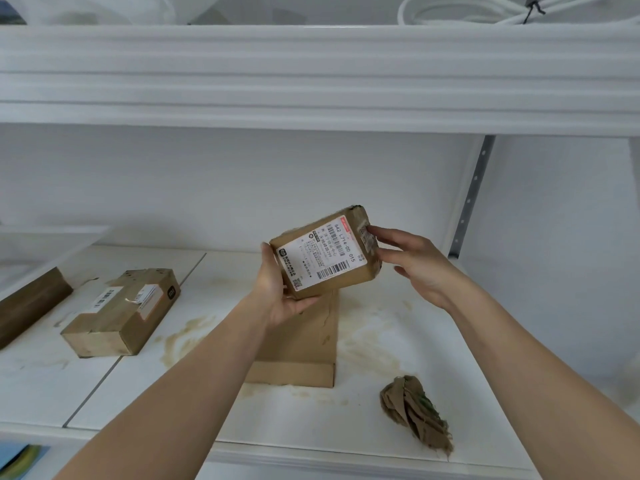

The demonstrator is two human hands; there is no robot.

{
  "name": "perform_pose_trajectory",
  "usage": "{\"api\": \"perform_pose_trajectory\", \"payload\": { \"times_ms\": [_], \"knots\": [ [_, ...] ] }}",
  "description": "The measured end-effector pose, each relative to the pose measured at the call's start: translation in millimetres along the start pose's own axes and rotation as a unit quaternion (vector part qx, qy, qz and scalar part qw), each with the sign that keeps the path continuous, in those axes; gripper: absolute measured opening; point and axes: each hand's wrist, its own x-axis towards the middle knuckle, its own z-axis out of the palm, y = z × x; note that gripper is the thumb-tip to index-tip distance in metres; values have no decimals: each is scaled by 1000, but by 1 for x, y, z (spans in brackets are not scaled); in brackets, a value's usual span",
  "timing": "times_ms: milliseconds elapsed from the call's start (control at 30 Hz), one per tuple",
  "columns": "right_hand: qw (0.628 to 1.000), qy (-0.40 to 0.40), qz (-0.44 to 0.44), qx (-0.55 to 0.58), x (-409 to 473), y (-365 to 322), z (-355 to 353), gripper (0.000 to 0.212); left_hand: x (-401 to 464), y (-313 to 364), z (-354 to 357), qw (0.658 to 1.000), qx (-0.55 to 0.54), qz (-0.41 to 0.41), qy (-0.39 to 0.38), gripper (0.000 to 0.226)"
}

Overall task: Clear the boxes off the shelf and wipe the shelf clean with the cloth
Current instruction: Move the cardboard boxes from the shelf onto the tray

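3 boxes (pixel 325 252), 1 cloth (pixel 417 414), 2 hands (pixel 277 289).

Bare forearms, left hand (pixel 277 292), right hand (pixel 415 265); sleeveless.

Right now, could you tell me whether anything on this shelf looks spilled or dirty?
Yes: brownish dried stains smear the white shelf board around the flat cardboard box, and the crumpled brown cloth lies unused near the front edge.
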Motion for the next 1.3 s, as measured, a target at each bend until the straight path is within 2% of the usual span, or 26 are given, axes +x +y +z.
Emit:
{"api": "perform_pose_trajectory", "payload": {
  "times_ms": [233,433,633,767,967,1133,1300],
  "knots": [
    [999,6,-28,-33,0,-5,2,41,-4,-3,4,1000,-7,1,5,68],
    [998,32,-5,-58,2,-4,0,34,-1,-1,-1,1000,-8,-15,26,72],
    [997,43,7,-58,1,-3,1,31,-1,0,-5,1000,8,-12,15,59],
    [998,43,15,-54,-1,-6,1,33,2,1,-9,1000,27,0,12,59],
    [997,38,21,-59,-2,-5,0,44,0,3,-8,997,67,38,12,52],
    [997,23,31,-73,-2,-4,0,61,-1,5,-8,990,113,73,29,46],
    [996,6,37,-83,-1,0,-5,69,2,6,-7,986,128,98,36,47]
  ]
}}
